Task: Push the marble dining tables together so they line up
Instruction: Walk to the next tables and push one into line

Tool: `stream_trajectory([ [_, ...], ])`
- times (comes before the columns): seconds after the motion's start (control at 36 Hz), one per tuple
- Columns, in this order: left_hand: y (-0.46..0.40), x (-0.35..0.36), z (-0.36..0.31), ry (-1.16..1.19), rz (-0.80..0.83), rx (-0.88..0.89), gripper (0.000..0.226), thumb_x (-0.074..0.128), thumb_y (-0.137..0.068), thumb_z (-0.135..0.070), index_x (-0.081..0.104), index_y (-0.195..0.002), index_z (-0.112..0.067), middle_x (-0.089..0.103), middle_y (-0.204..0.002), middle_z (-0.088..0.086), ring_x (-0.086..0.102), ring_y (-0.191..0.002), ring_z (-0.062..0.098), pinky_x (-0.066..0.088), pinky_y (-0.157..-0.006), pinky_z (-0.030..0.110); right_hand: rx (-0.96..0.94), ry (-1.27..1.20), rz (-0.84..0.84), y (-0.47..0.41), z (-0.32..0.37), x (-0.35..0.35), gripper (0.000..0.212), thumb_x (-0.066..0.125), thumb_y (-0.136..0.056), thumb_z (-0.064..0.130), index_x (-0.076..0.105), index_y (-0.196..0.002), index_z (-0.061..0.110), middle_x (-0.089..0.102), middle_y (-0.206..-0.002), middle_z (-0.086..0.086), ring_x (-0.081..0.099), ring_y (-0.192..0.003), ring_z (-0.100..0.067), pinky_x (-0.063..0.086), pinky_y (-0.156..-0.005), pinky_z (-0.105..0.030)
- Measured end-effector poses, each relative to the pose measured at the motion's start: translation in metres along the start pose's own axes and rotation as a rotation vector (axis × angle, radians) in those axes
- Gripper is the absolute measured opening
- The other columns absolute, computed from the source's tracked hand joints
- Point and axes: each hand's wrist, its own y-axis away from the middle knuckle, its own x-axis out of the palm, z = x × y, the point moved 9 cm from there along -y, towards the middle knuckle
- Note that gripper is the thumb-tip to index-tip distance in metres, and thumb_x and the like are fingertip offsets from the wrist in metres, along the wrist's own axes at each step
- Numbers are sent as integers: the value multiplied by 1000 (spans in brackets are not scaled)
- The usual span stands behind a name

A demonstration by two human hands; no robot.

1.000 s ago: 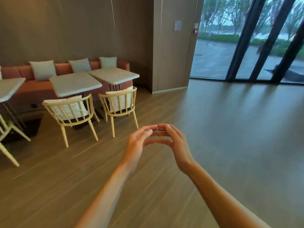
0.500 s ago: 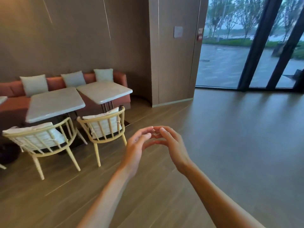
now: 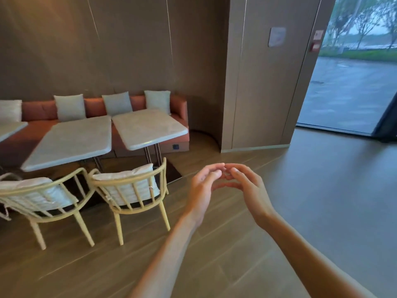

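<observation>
Two marble tables: left table point(image 3: 71, 140), right table point(image 3: 148, 127), narrow gap between, before orange sofa point(image 3: 94, 107). Left hand point(image 3: 203, 188), right hand point(image 3: 249, 186): raised midair, fingertips touching, loosely curled, holding nothing.

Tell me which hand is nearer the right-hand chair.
Left. The left hand hovers just right of the right-hand chair; the right hand is farther right, fingertips meeting the left's.

Your near approach to the two marble tables point(image 3: 71, 140) point(image 3: 148, 127) is blocked by two chairs point(image 3: 36, 203) point(image 3: 133, 190). The bench point(image 3: 180, 117) closes the far side. The right table's right edge is reachable over bare floor point(image 3: 300, 190).
</observation>
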Motion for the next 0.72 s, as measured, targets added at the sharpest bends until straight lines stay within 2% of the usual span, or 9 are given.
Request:
stream_trajectory([
  [0.17,-170,77,28,5,20,-47,25,51,-101,-18,71,-113,-13,73,-112,11,67,-112,27,51,-100,56,35,-7,-6,-159,-28,-77,24,49,-105,31,70,-113,25,74,-110,1,74,-98,-16,61,-89,-31],
  [0.25,-238,101,34,1,12,-59,24,51,-101,-14,71,-113,-11,74,-111,12,67,-112,28,50,-102,56,33,2,1,-229,-37,-104,26,48,-105,31,70,-115,23,74,-110,2,73,-100,-19,61,-89,-34],
  [0.33,-309,114,42,-26,-10,-43,27,54,-96,-22,71,-115,-13,72,-115,12,65,-116,31,47,-105,56,19,-20,26,-302,-55,-121,27,48,-105,31,71,-116,21,74,-109,1,73,-102,-20,61,-87,-33],
  [0.42,-383,121,61,-64,-39,-25,30,54,-94,-25,71,-116,-15,72,-117,11,64,-117,31,46,-106,55,24,-32,72,-378,-85,-129,27,48,-106,31,70,-118,21,74,-111,1,72,-104,-17,59,-92,-34],
  [0.53,-479,123,93,-106,-124,-4,26,51,-102,-18,72,-117,-19,73,-117,4,64,-118,23,46,-108,52,28,-72,174,-481,-123,-133,27,48,-106,28,69,-118,17,75,-107,0,73,-101,-14,59,-87,-28],
  [0.67,-586,120,119,-110,-295,-46,26,51,-102,-20,74,-115,-22,72,-118,-1,63,-119,17,45,-109,50,71,-62,332,-605,-159,-125,26,49,-105,26,69,-119,15,73,-112,-6,71,-106,-19,56,-100,-42],
  [0.72,-623,116,124,-106,-355,-53,26,52,-101,-23,74,-114,-26,72,-118,-3,63,-119,15,45,-109,50,73,-45,401,-651,-167,-117,26,49,-105,26,69,-118,15,73,-111,-5,70,-106,-19,56,-99,-41],
])
